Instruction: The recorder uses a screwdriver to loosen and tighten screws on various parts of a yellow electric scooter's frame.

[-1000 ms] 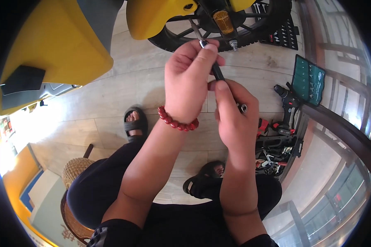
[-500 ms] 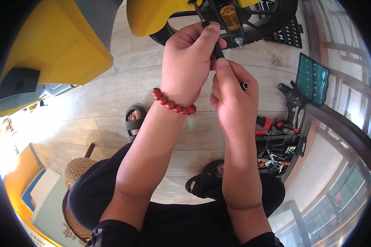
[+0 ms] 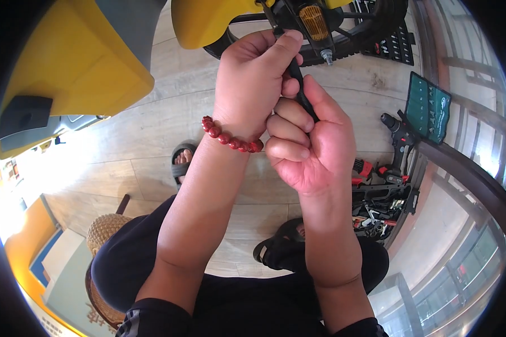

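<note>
Blk tool [image 3: 296, 73], L hand [image 3: 248, 84] pinching, R hand [image 3: 319, 143] fingers curled rnd

A slim black tool [image 3: 303, 100] is held in both hands beneath a yellow machine part [image 3: 199, 22]. Its upper end is pinched by the fingers of the left hand [image 3: 248, 78], whose wrist is circled by a red bead bracelet [image 3: 230, 141]; its lower end is gripped by the right hand [image 3: 315, 135], palm turned up and fingers curled. Whether the tip is touching anything cannot be told. Beside it, an amber reflector [image 3: 314, 23] is set in front of a black wheel [image 3: 391, 19]. On the wooden floor [image 3: 152, 118] to the right, a green pouch [image 3: 430, 112] is laid near a cordless drill [image 3: 399, 135].
</note>
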Demonstrator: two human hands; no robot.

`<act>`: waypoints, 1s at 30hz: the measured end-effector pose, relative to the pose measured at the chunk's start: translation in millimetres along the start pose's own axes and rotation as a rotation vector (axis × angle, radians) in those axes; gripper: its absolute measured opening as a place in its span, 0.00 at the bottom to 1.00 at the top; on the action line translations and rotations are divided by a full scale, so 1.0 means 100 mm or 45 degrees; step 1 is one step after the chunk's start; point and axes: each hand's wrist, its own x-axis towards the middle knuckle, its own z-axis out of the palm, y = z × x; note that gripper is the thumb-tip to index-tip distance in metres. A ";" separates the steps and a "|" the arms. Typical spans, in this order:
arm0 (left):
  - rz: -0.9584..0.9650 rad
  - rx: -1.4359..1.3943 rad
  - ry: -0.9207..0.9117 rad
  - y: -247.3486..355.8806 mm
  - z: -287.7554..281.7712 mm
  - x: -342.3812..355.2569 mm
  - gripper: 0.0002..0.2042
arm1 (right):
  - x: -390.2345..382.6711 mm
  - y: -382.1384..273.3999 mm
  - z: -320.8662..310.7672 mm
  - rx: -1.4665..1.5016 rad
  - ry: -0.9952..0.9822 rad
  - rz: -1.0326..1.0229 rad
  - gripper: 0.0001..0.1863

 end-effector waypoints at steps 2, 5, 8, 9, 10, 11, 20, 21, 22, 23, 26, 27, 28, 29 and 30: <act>0.015 0.066 0.028 0.02 -0.01 0.01 0.12 | 0.02 0.05 -0.01 0.191 -0.118 0.069 0.17; 0.000 0.071 0.019 0.03 -0.06 0.02 0.12 | 0.05 0.15 -0.01 0.313 -0.268 0.111 0.17; 0.003 0.119 -0.022 0.04 -0.08 0.03 0.12 | 0.06 0.17 -0.04 0.360 -0.338 0.116 0.17; 0.002 0.119 -0.020 0.06 -0.09 0.03 0.12 | 0.07 0.18 -0.03 0.361 -0.337 0.116 0.17; 0.005 0.147 -0.027 0.07 -0.10 0.03 0.11 | 0.07 0.19 -0.02 0.374 -0.326 0.112 0.17; 0.006 0.171 -0.037 0.07 -0.10 0.03 0.11 | 0.06 0.19 -0.02 0.385 -0.313 0.103 0.17; -0.053 -0.186 -0.337 0.03 -0.21 0.11 0.13 | 0.05 0.27 0.18 -0.941 0.531 -0.614 0.14; -0.055 -0.188 -0.338 0.04 -0.20 0.11 0.13 | 0.06 0.28 0.17 -0.942 0.533 -0.614 0.14; -0.072 -0.243 -0.300 0.05 -0.16 0.11 0.12 | 0.07 0.28 0.15 -1.215 0.591 -0.748 0.14; -0.086 -0.294 -0.257 0.07 -0.16 0.10 0.12 | 0.08 0.29 0.14 -1.487 0.640 -0.876 0.14; 0.063 -0.181 -0.275 0.01 -0.20 0.13 0.12 | 0.08 0.29 0.15 -1.516 0.606 -0.838 0.14; 0.065 -0.183 -0.277 0.01 -0.20 0.13 0.12 | 0.07 0.28 0.16 -1.518 0.606 -0.840 0.14; 0.066 -0.119 -0.253 0.01 -0.20 0.12 0.12 | 0.06 0.27 0.16 -1.652 0.651 -0.845 0.13; 0.067 -0.054 -0.227 0.01 -0.20 0.11 0.13 | 0.04 0.25 0.15 -1.783 0.695 -0.844 0.12; 0.068 -0.054 -0.226 0.01 -0.19 0.10 0.13 | 0.04 0.23 0.14 -1.784 0.694 -0.844 0.12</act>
